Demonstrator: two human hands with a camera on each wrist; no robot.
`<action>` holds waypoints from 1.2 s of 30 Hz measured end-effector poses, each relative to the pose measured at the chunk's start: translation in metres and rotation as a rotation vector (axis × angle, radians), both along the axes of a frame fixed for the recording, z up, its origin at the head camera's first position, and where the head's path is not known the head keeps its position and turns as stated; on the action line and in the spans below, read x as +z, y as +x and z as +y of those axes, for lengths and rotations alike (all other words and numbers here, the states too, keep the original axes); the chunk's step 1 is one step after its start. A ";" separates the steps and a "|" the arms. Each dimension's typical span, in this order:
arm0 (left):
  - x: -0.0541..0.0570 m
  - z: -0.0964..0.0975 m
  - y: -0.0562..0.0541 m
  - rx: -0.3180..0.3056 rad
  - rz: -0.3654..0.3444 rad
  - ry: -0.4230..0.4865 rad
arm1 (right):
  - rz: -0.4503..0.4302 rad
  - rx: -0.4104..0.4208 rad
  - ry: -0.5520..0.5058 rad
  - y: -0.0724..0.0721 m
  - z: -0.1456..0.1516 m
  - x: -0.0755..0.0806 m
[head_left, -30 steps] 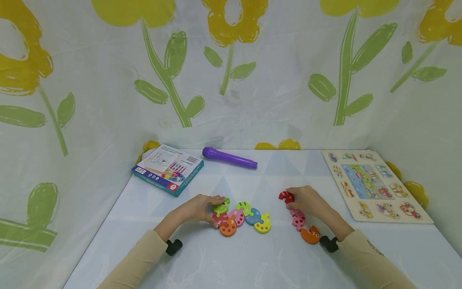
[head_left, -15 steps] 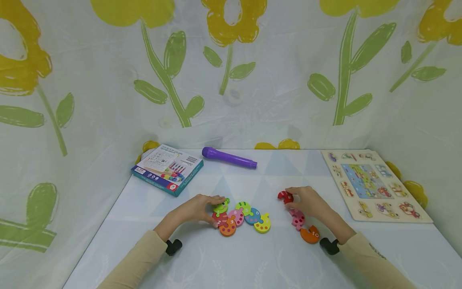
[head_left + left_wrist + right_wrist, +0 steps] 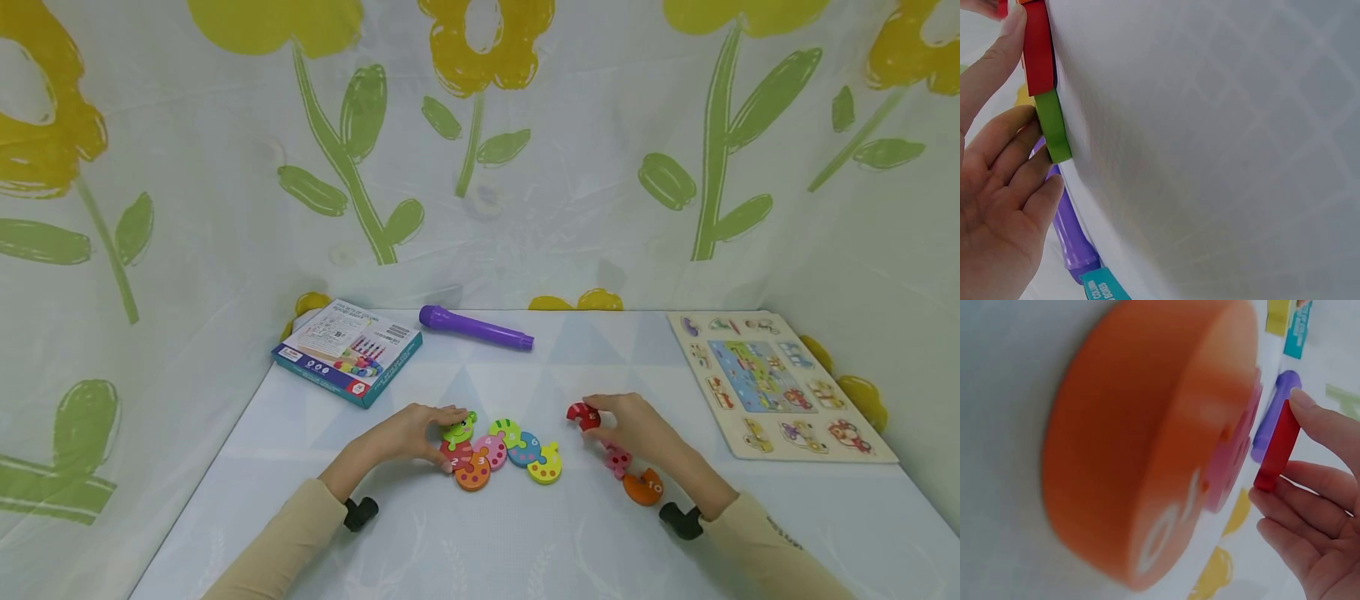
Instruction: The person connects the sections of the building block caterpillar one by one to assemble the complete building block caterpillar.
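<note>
A joined row of numbered wooden caterpillar puzzle pieces (image 3: 492,451) lies mid-table, with a smiling green head piece (image 3: 459,430) at its left end. My left hand (image 3: 415,433) holds that end: in the left wrist view, the thumb is on the red piece (image 3: 1039,50) and the fingers are at the green piece (image 3: 1052,125). To the right, my right hand (image 3: 633,425) pinches a red striped puzzle piece (image 3: 581,415) between thumb and fingers. Under that hand is a pink dotted piece (image 3: 618,461), partly hidden. An orange piece (image 3: 643,487) marked 10 sits nearer me.
A flat puzzle box (image 3: 348,350) lies at the back left. Beside it is a purple toy microphone (image 3: 477,327). On the right side rests a wooden picture puzzle board (image 3: 776,385). A flowered cloth (image 3: 570,167) hangs behind the table.
My right hand has moved a little left and towards me with the red puzzle piece, covering more of the pink piece. The left hand has stayed in place.
</note>
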State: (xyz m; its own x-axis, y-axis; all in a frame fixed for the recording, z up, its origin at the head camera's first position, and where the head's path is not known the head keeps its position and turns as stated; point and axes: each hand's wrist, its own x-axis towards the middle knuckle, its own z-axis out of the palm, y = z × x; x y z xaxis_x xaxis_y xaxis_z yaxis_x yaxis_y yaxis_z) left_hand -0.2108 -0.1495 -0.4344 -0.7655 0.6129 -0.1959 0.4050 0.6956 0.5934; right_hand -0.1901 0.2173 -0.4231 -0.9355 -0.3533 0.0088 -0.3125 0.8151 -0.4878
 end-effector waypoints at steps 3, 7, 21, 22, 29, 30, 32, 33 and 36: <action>0.000 0.000 0.000 0.000 0.000 0.001 | 0.007 0.020 -0.003 0.003 -0.004 0.002; 0.000 0.000 0.000 0.001 0.003 -0.006 | 0.017 0.047 0.004 0.005 -0.008 0.003; -0.001 -0.001 -0.001 -0.012 0.008 -0.012 | 0.031 0.066 0.006 0.011 -0.018 -0.003; -0.001 -0.001 -0.001 -0.012 0.011 -0.012 | 0.032 0.065 0.007 0.011 -0.019 -0.003; -0.001 -0.001 -0.002 -0.011 0.013 -0.011 | 0.027 0.079 0.030 0.013 -0.026 -0.005; -0.001 -0.001 -0.002 -0.009 0.011 -0.010 | 0.028 0.085 0.032 0.014 -0.026 -0.006; -0.001 -0.001 -0.002 -0.005 0.008 -0.011 | 0.028 0.099 0.031 0.015 -0.027 -0.006; -0.001 -0.001 -0.002 -0.002 0.007 -0.010 | 0.030 0.105 0.030 0.015 -0.028 -0.005; -0.001 0.000 -0.002 0.002 0.005 -0.014 | 0.042 0.119 0.035 0.017 -0.029 -0.005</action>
State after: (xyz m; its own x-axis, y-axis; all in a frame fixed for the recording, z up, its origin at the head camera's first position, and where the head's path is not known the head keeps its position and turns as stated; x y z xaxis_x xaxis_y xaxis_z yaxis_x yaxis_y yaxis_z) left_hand -0.2126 -0.1499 -0.4350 -0.7674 0.6089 -0.2008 0.4068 0.7045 0.5815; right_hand -0.1734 0.1885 -0.4283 -0.8859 -0.4627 0.0326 -0.4274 0.7872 -0.4446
